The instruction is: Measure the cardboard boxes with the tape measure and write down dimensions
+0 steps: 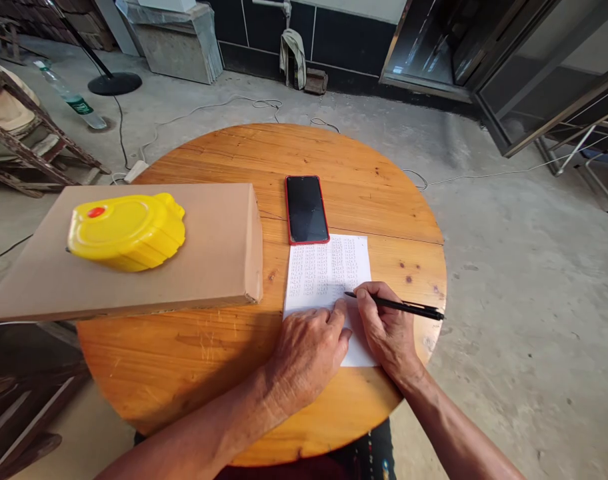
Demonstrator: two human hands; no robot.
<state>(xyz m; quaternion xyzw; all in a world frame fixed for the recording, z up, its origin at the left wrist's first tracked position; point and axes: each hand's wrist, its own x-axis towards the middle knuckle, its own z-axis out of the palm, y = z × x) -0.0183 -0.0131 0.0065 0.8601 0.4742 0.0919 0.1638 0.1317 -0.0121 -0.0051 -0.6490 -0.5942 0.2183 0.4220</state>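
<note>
My right hand [388, 327] grips a black pen [409, 307], whose tip touches a white sheet of paper [359, 350] or hovers just over it. Rows and columns of small handwritten characters cover the sheet's upper part. Flat on the paper's lower left rests my left hand [311, 347], open, holding nothing, its fingers close to the pen tip. A smartphone [307, 209] in a red case lies screen up, dark, at the top edge of the sheet.
The round wooden table [224, 373] carries a cardboard box [219, 247] at left, with a yellow tape-measure-like case [129, 230] on top. On the floor beyond are a plastic bottle [77, 100], a black stand base [115, 83], loose cables and a wooden chair [39, 143].
</note>
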